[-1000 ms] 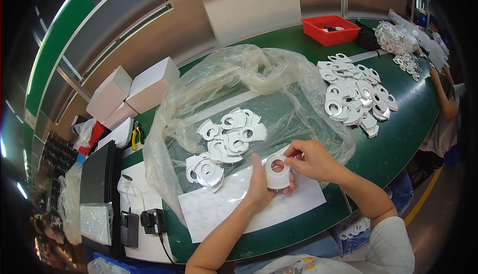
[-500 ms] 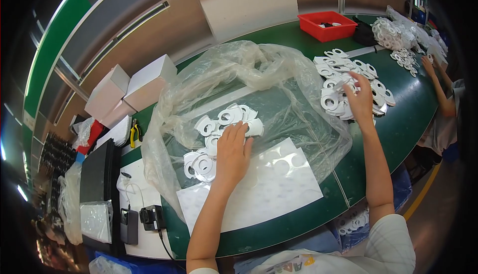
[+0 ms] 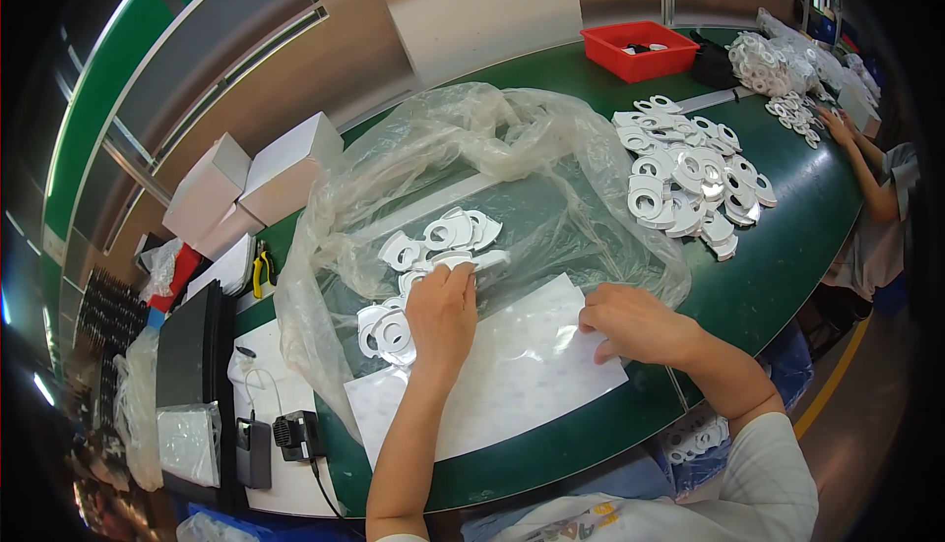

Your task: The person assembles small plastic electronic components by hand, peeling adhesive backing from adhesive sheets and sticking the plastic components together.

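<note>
On the green table, my left hand has its fingers closed on a white flat part, slightly blurred, at the near side of a small group of similar parts with round holes. These lie on a spread clear plastic bag. My right hand is bent over the right edge of a glossy white sheet; its thumb and fingers are apart, with nothing visible between them. Whether it touches the sheet I cannot tell. A larger pile of the white parts lies to the right.
A red tray stands at the back. White boxes, yellow-handled pliers, a black folder-like stack and a black charger are on the left. At far right, another person's hands are near more white parts.
My right hand has come from the right-hand pile to the sheet's right edge. My left hand has moved slightly nearer me, and its fingers have closed on a part.
</note>
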A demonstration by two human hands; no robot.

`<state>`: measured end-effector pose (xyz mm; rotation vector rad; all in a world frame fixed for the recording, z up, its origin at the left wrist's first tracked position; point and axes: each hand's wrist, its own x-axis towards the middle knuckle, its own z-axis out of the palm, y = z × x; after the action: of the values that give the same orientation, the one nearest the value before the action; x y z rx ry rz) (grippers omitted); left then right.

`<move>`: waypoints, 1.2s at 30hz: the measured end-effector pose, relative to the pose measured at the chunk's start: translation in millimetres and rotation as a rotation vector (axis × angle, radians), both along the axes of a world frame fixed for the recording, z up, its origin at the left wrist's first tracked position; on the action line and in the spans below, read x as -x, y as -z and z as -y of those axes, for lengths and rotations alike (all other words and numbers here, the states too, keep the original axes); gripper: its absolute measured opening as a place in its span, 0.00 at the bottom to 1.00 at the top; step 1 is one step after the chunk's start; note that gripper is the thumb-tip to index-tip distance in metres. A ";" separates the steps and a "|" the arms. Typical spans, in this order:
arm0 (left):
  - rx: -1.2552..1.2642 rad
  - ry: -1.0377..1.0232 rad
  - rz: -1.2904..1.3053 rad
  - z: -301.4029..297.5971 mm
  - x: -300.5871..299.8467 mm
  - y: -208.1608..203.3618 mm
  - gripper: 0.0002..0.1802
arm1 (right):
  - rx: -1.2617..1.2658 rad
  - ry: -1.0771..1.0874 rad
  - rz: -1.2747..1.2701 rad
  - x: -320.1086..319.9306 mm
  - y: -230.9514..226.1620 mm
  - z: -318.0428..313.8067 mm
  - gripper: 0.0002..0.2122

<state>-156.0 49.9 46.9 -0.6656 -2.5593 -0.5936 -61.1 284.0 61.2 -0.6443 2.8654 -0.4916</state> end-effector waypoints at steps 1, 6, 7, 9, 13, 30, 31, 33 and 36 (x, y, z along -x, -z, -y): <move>-0.147 -0.009 0.198 -2.7 -4.3 -8.2 0.06 | 0.014 0.010 -0.038 0.7 2.9 -1.4 0.17; -0.830 0.214 0.631 -3.5 -0.5 2.6 0.03 | 0.078 0.007 0.108 16.5 2.9 0.8 0.17; -1.087 0.331 0.815 -5.2 2.2 15.1 0.06 | 0.108 0.009 0.160 19.3 2.1 0.3 0.16; -1.343 0.453 1.004 -16.6 -3.8 25.0 0.09 | 0.126 -0.002 0.165 24.1 3.5 -3.0 0.16; -1.333 0.403 1.044 -37.9 -28.3 34.2 0.24 | 0.072 -0.084 0.129 23.9 11.1 -0.9 0.17; -1.552 0.478 1.467 -37.9 -24.2 53.5 0.27 | 0.139 -0.037 0.031 13.4 7.9 3.8 0.15; -1.581 0.500 1.478 -37.5 -23.7 53.0 0.31 | 0.129 -0.034 -0.006 10.7 7.6 5.6 0.14; -1.598 0.486 1.461 -38.9 -23.5 50.7 0.32 | 0.075 -0.066 -0.066 6.7 7.8 8.4 0.11; -1.621 0.473 1.442 -38.3 -23.0 49.6 0.33 | -0.079 -0.130 -0.109 -7.2 7.3 24.8 0.08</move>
<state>-133.0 88.2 -2.8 -0.0736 -1.4031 -3.5356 -53.9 259.2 53.9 -0.8607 2.9011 -0.3317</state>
